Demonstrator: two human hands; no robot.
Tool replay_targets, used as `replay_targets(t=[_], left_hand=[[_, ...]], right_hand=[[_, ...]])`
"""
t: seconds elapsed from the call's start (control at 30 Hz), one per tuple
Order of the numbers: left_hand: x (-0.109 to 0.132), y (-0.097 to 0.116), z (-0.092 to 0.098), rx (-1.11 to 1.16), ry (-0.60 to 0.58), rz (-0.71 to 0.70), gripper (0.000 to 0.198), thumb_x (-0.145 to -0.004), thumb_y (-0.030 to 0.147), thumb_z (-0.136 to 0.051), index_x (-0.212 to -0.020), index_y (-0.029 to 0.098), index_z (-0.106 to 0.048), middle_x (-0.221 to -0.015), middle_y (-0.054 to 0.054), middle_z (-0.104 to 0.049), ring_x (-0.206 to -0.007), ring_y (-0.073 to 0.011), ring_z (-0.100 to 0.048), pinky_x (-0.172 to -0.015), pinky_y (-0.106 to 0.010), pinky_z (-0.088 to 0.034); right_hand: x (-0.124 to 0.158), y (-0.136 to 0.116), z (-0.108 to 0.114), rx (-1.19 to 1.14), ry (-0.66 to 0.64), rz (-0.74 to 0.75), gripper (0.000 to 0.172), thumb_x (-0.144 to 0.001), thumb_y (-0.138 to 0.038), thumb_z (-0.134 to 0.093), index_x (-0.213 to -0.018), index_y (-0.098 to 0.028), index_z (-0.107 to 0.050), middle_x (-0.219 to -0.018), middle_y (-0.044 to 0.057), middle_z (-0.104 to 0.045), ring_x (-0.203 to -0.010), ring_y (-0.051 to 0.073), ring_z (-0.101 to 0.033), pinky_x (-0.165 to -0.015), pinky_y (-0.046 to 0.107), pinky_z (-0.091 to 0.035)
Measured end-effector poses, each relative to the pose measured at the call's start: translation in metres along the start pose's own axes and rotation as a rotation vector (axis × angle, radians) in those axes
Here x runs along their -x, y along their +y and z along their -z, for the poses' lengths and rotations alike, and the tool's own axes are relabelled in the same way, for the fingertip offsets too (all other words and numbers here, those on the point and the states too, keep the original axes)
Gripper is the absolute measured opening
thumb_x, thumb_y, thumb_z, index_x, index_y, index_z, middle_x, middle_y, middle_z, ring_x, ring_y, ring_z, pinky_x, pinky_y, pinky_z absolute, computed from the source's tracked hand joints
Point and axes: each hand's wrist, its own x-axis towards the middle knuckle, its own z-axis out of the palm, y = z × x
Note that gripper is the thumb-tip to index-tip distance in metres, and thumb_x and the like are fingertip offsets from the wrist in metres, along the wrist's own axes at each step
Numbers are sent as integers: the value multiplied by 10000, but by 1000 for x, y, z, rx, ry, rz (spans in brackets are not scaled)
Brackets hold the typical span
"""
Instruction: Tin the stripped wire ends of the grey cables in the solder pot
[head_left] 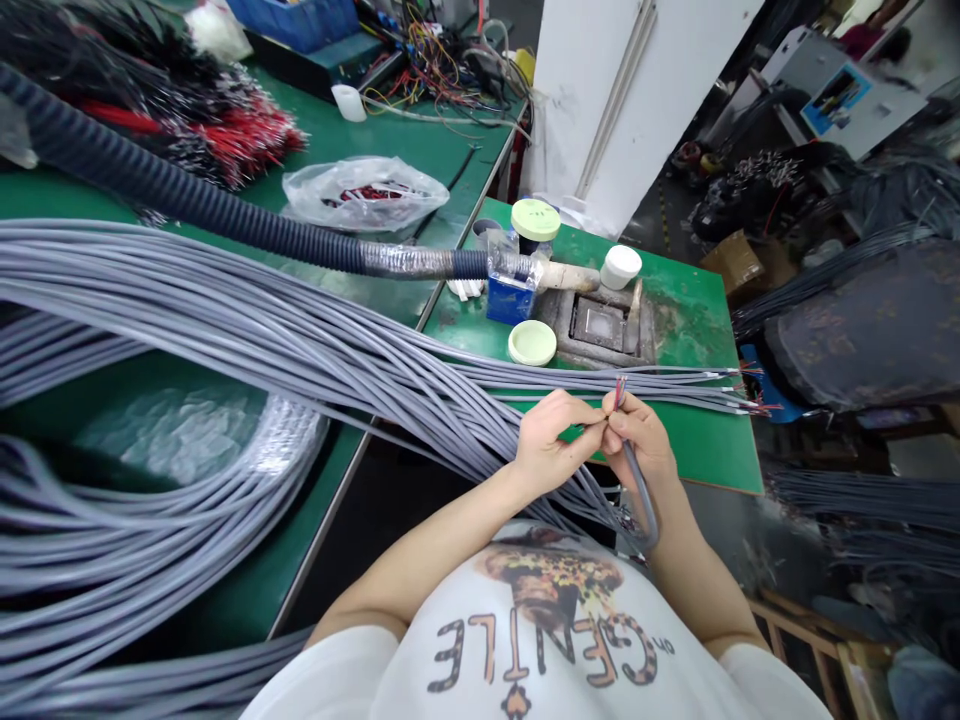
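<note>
In the head view my right hand [646,440] is closed round the end of a grey cable [643,495], which curves down below the palm. Thin coloured wires [619,391] stick up from the cable end between the fingers. My left hand [556,438] meets it from the left, its thumb and forefinger pinched together right beside the wires. What exactly the left fingertips grip is too small to make out. Just beyond both hands, a bundle of grey cables [420,385] runs across the table, its stripped ends [750,405] lying at the right.
Behind the hands a solder pot [604,322] sits on the green tabletop [697,300]. Around it stand a pale green lid [532,343], a blue box [511,298] and a white jar [621,267]. A black corrugated hose [225,212] crosses from the left. Coiled cables [150,520] lie at left.
</note>
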Motion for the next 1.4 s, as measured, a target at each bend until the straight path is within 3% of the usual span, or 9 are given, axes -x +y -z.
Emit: replay_targets(t=[0.2, 0.37, 0.53, 0.63, 0.8, 0.93, 1.07, 1.2, 1.4], left_hand=[[-4, -9, 6, 222, 158, 230, 104, -744, 268, -704, -678, 191, -685, -629, -12, -654, -625, -135, -581, -641, -271, -464], [-12, -21, 20, 394, 208, 427, 233, -710, 345, -735, -851, 166, -686, -667, -6, -668, -600, -113, -592, -626, -248, -473], [0, -36, 36, 94, 234, 254, 269, -778, 271, -667, -1037, 199, -671, -775, -17, -672, -692, -121, -589, -716, -255, -473], [9, -44, 40, -82, 185, 131, 236, -798, 240, -632, -1024, 209, -691, -788, -32, -676, -700, -137, -586, -736, -274, -471], [11, -49, 40, -135, 129, 64, 206, -796, 236, -622, -977, 221, -717, -775, -49, -692, -711, -164, -598, -760, -310, -469], [6, -45, 40, -30, 191, 147, 184, -773, 253, -657, -937, 214, -731, -774, -40, -693, -708, -151, -601, -759, -289, -469], [-8, -37, 41, 335, 314, 352, 269, -750, 313, -701, -984, 181, -703, -753, -21, -687, -664, -118, -592, -687, -249, -474], [-19, -32, 38, 620, 354, 405, 240, -698, 325, -758, -866, 162, -706, -686, 5, -667, -608, -84, -566, -616, -210, -446], [-15, -38, 29, 690, 353, 462, 213, -686, 335, -771, -769, 153, -700, -642, 15, -653, -582, -68, -544, -582, -195, -410]], right_hand=[[-23, -9, -1, 295, -97, 160, 215, -742, -368, -696, -743, -182, -589, -675, -14, -554, -588, 108, -522, -585, 252, -450], [-54, -16, -12, 391, -87, 194, 200, -776, -356, -660, -749, -180, -569, -599, -35, -566, -442, 76, -464, -439, 219, -379], [-102, -18, -13, 536, -91, 233, 174, -733, -309, -673, -698, -171, -573, -539, -37, -575, -448, 80, -483, -444, 206, -362], [-128, -15, -10, 681, -116, 262, 157, -713, -291, -668, -671, -163, -588, -541, -28, -583, -496, 99, -521, -480, 216, -372], [-151, -10, -9, 852, -151, 330, 130, -713, -256, -655, -656, -153, -599, -553, -34, -567, -499, 86, -474, -501, 220, -363], [-138, -17, -18, 747, -175, 315, 141, -726, -280, -669, -704, -157, -604, -590, -28, -583, -529, 98, -516, -537, 230, -409], [-101, -28, -33, 669, -197, 256, 149, -768, -300, -662, -728, -169, -604, -579, -33, -572, -505, 94, -514, -507, 222, -394], [-74, -29, -42, 617, -201, 204, 153, -782, -300, -663, -723, -179, -590, -549, -46, -522, -471, 88, -466, -456, 218, -347], [-64, -21, -41, 655, -146, 386, 119, -800, -298, -654, -766, -192, -613, -756, -3, -599, -668, 128, -548, -613, 254, -446]])
